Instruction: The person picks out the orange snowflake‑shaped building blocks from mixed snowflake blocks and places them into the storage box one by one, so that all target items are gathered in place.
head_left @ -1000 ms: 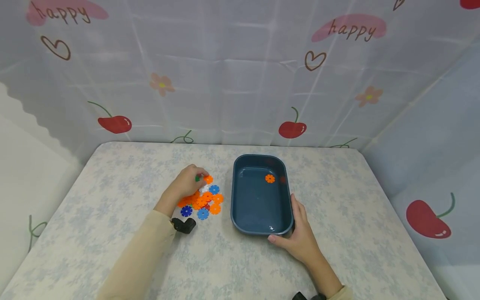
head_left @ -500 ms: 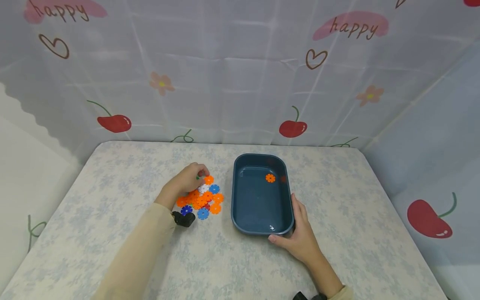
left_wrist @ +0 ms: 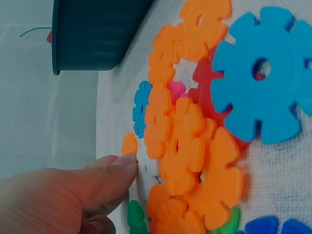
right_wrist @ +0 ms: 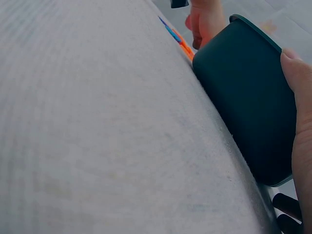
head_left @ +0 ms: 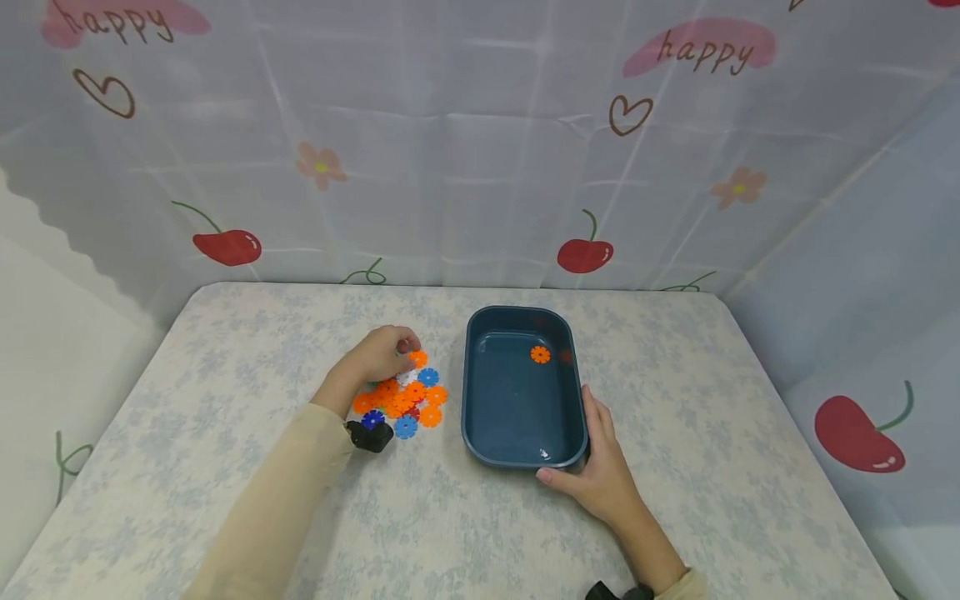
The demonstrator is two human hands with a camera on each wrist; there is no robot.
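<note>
Several flower-shaped plastic interlocking discs (head_left: 415, 392), mostly orange with some blue, white, red and green, lie in a loose pile left of centre. My left hand (head_left: 378, 354) is at the pile's far edge, thumb and index finger pinching an orange disc (head_left: 419, 359). In the left wrist view, the thumb tip overlaps that orange disc (left_wrist: 129, 143), and a green disc (left_wrist: 137, 217) lies below the hand. A deep dark-blue rectangular tub (head_left: 523, 408) stands to the right with one orange disc (head_left: 540, 355) inside. My right hand (head_left: 603, 475) grips its near right corner, thumb at the front rim, fingers along the side.
A pale patterned cloth covers the table (head_left: 285, 333), its far edge meeting a printed curtain (head_left: 450, 183). Black wrist devices (head_left: 371, 436) sit on both wrists. A large light-blue disc (left_wrist: 263, 73) is close to the left wrist camera.
My left hand has stayed over the pile's far edge, its fingers curling further at the orange disc. The right hand and tub have not moved.
</note>
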